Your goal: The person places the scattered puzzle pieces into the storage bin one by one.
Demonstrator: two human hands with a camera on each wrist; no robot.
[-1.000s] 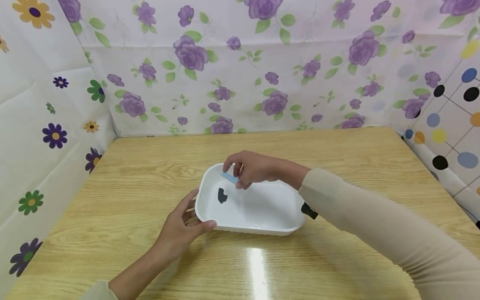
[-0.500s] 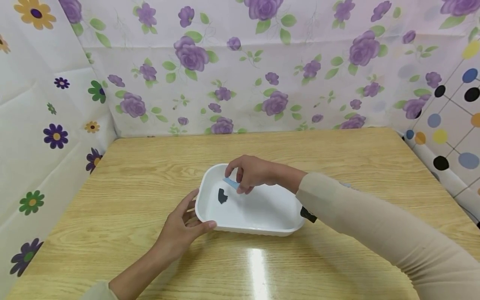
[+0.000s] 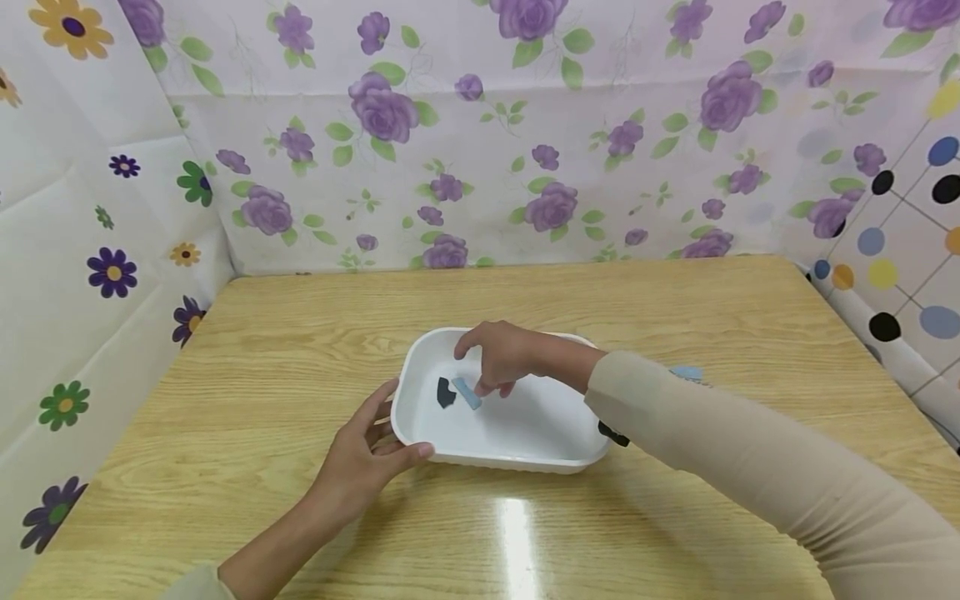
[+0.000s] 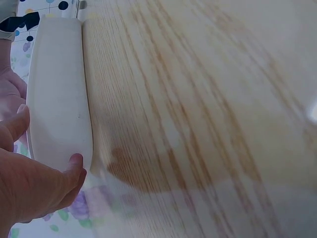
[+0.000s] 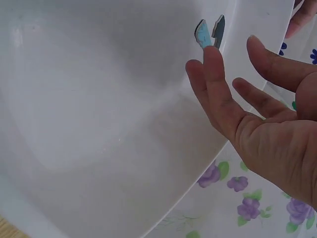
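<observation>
A white rectangular tub (image 3: pixel 517 461) with rounded corners sits on the table. My left hand (image 3: pixel 367 442) grips its left end, the thumb at the front rim and the fingers along the outer side. Inside lie two small flat pieces, a dark grey notched one (image 3: pixel 446 393) and a light blue narrow one (image 3: pixel 467 394), side by side on the tub's floor. My right hand (image 3: pixel 510 354) hovers over the tub, thumb and fingers spread apart and holding nothing. In the right wrist view its fingertips (image 5: pixel 214 55) overlap the lower end of the blue piece; contact is unclear.
Another light blue piece (image 3: pixel 687 372) lies on the wooden table (image 3: pixel 300 333), partly behind the right sleeve (image 3: pixel 697 408). A black object (image 3: pixel 615 433) shows at that sleeve's underside. Flowered sheets (image 3: pixel 450 167) stand behind and beside the table.
My right hand has lowered, let go of the light blue piece and spread its fingers. The piece now lies beside the dark one. My left hand stays on the tub.
</observation>
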